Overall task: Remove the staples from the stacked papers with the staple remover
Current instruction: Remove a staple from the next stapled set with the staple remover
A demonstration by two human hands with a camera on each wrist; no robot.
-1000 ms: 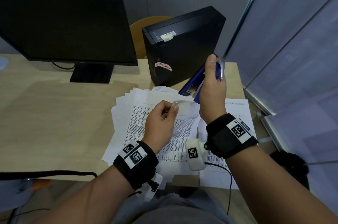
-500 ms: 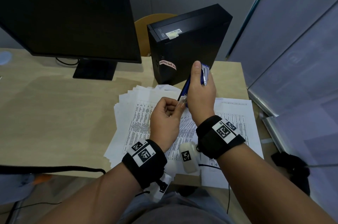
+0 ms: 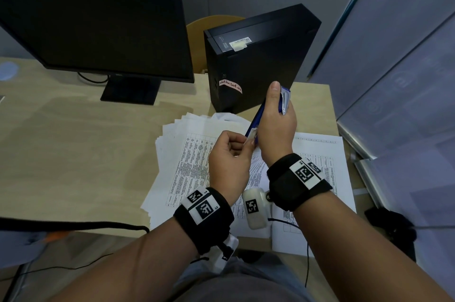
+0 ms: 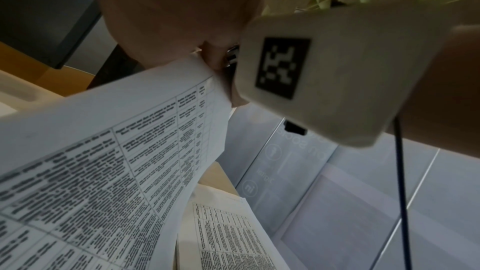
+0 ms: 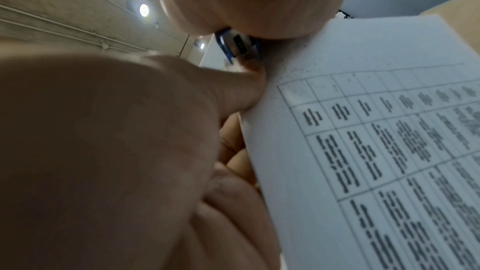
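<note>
The person's right hand (image 3: 277,126) grips a blue staple remover (image 3: 256,116) held up above the counter (image 3: 73,153), its lower tip meeting the corner of a printed sheet (image 4: 130,151) that the fingers of the left hand (image 3: 229,161) pinch and lift. The work looks to be in the middle: one staple seems to be under attack right now, though the staple itself is too small to make out. A fanned pile of papers (image 3: 187,144) lies beneath the hands, and one loose sheet (image 3: 327,161) sits at three o'clock of it, perhaps already freed. How many stapled sets remain cannot be told.
</note>
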